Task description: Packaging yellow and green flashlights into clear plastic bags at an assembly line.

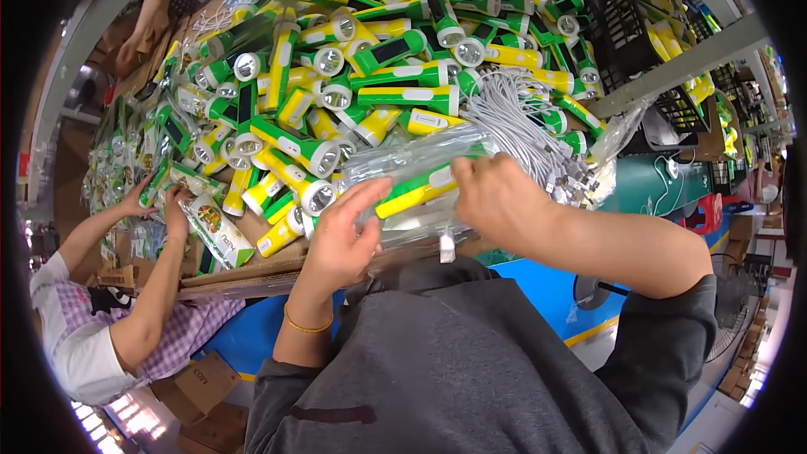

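Observation:
In front of me a green and yellow flashlight [418,192] lies at a slant over clear plastic bags [382,160]. My right hand [492,197] is closed around its right end, hiding that part. Below these fingers hangs a white plug [447,248], its cable mostly out of sight. My left hand [343,231] is beside the flashlight's left end, thumb and fingers apart, holding nothing I can see. A bundle of white charging cables [514,109] rests just beyond my right hand. Many more flashlights [408,99] are heaped past the bags.
At the left, a co-worker's hands [172,210] handle a bagged flashlight [217,231]. Another person's arm [151,17] reaches in at the far left. A metal bar [685,63] and black crates [614,25] stand at the right. The cardboard edge [244,282] runs nearest me.

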{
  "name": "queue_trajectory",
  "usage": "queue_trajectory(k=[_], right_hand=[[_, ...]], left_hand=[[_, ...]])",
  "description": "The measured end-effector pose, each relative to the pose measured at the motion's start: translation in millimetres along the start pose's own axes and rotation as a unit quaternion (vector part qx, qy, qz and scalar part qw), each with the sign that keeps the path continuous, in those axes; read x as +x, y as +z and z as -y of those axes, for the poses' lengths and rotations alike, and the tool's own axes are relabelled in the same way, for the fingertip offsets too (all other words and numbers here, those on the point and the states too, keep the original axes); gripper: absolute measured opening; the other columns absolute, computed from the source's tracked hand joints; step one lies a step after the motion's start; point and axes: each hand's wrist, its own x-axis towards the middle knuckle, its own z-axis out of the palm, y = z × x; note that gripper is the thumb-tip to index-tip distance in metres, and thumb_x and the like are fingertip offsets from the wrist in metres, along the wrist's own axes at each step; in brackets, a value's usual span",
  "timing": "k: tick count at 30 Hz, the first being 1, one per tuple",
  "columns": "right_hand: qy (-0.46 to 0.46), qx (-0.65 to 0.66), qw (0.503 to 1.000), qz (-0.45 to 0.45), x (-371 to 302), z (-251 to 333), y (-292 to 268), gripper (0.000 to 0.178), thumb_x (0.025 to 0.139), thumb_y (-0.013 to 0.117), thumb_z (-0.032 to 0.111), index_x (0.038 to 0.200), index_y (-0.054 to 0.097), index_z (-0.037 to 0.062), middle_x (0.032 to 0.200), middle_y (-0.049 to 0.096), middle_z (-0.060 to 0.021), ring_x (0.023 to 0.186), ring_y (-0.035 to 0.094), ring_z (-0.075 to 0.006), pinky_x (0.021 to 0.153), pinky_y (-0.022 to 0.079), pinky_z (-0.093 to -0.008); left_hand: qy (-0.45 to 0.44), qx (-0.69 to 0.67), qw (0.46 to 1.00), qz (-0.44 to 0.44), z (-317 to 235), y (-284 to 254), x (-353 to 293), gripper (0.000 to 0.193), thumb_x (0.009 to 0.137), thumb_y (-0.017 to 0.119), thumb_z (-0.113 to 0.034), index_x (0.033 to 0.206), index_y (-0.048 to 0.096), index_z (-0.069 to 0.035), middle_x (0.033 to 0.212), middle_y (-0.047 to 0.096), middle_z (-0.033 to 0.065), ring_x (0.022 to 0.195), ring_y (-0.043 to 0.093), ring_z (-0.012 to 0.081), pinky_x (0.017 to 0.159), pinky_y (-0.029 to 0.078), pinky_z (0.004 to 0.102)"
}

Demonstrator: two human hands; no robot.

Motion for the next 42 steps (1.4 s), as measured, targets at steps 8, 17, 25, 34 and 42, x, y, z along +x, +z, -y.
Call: queue_trajectory(k=[8, 17, 25, 34, 42], right_hand=[[0.202, 0.251, 0.928, -0.188, 9, -7, 38, 0.015, 0.082, 0.065, 0.016, 0.075, 0.061, 0.0037, 0.071, 0.063, -0.0124, 0.057, 0.063, -0.0285, 0.049, 0.049, -0.0418], [0.052, 0.428, 0.791, -0.435, 22, -10, 38, 0.005, 0.081, 0.066, 0.005, 0.086, 0.066, 0.0058, 0.069, 0.061, -0.0079, 0.059, 0.061, -0.0258, 0.052, 0.049, -0.0321], [-0.012, 0.078, 0.98, 0.185, -1, -5, -2, 0.035, 0.077, 0.068, 0.037, 0.095, 0.068, 0.0065, 0.094, 0.065, -0.0107, 0.074, 0.066, -0.0305, 0.063, 0.054, -0.0399], [0.197, 0.605, 0.743, -0.208, -22, -43, 86, 0.034, 0.074, 0.075, 0.0, 0.107, 0.066, 0.0026, 0.109, 0.058, -0.0095, 0.09, 0.06, -0.0174, 0.073, 0.051, -0.0273], [0.202, 0.745, 0.484, -0.413, 18, 22, 72, 0.009, 0.083, 0.063, -0.007, 0.09, 0.066, -0.0017, 0.091, 0.058, -0.0059, 0.07, 0.058, -0.0129, 0.062, 0.047, -0.0238]], left_hand=[[0.016, 0.05, 0.998, 0.023, 1, -1, 4, 0.048, 0.081, 0.05, 0.005, 0.128, 0.055, -0.002, 0.128, 0.055, 0.0159, 0.076, 0.065, 0.017, 0.06, 0.055, 0.0251], [-0.015, 0.035, 0.999, 0.028, 9, -5, 6, 0.053, 0.078, 0.054, 0.008, 0.131, 0.051, 0.001, 0.128, 0.054, 0.017, 0.11, 0.059, 0.0204, 0.063, 0.058, 0.0255], [-0.005, 0.042, 0.998, 0.056, 0, -6, 12, 0.056, 0.079, 0.052, 0.011, 0.135, 0.046, 0.002, 0.133, 0.05, 0.0137, 0.126, 0.05, 0.0224, 0.063, 0.056, 0.0221], [-0.005, 0.096, 0.994, 0.042, 13, -27, 17, 0.052, 0.079, 0.052, 0.009, 0.13, 0.054, -0.001, 0.133, 0.051, 0.0134, 0.125, 0.051, 0.023, 0.076, 0.057, 0.028], [0.282, 0.323, 0.878, -0.214, -32, 32, 28, 0.029, 0.073, 0.071, -0.007, 0.102, 0.069, -0.01, 0.112, 0.063, 0.0089, 0.108, 0.058, 0.0266, 0.098, 0.037, 0.0459]])
